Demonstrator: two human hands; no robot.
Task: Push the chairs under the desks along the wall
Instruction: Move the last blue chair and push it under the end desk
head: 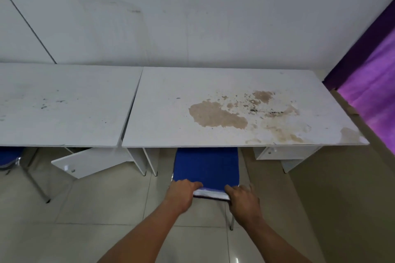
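Blue chair (206, 166) sits partly beneath the stained desk (235, 109); left hand (183, 193) and right hand (243, 199) clasp its backrest top, apparently to steer it straight.

I can read no text, label, brand, number or sign anywhere in my view. The desks (235, 83) carry only brown stains and dark specks, no writing. The wall (192, 17) shows faint smudges but no lettering. The blue chair (206, 166) has no tag or logo that I can make out.
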